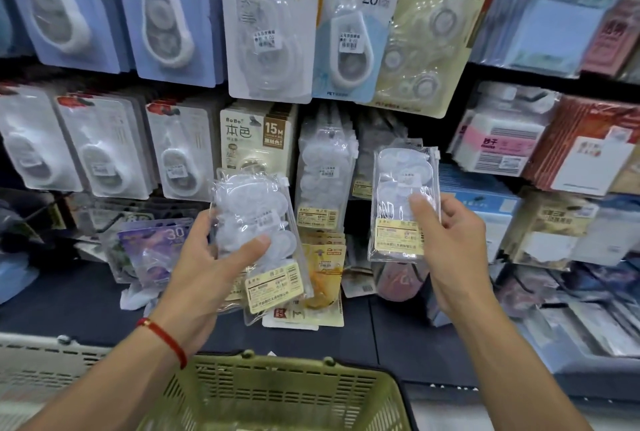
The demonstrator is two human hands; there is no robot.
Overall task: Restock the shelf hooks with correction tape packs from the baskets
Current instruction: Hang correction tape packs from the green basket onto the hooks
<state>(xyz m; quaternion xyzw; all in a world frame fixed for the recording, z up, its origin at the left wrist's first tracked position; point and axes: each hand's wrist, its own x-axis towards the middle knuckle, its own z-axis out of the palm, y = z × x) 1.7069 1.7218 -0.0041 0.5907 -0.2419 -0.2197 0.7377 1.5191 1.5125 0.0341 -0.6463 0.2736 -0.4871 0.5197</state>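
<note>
My left hand (211,268) grips a stack of clear zip bags of white correction tapes (258,223) with a yellow label at the bottom, held tilted below the shelf's middle. My right hand (450,240) pinches a single matching clear bag (403,202), thumb on its front, held upright in front of the lower row of hooks. More of the same bags hang on a hook (323,167) between my two hands. Below me sits an olive green basket (277,392); its inside is mostly hidden.
Blister packs of correction tape (162,22) fill the upper and left hooks. Loose packs (322,278) lie on the dark shelf ledge. A grey basket (38,361) stands at the lower left. Sticky notes and stationery (502,143) crowd the right shelves.
</note>
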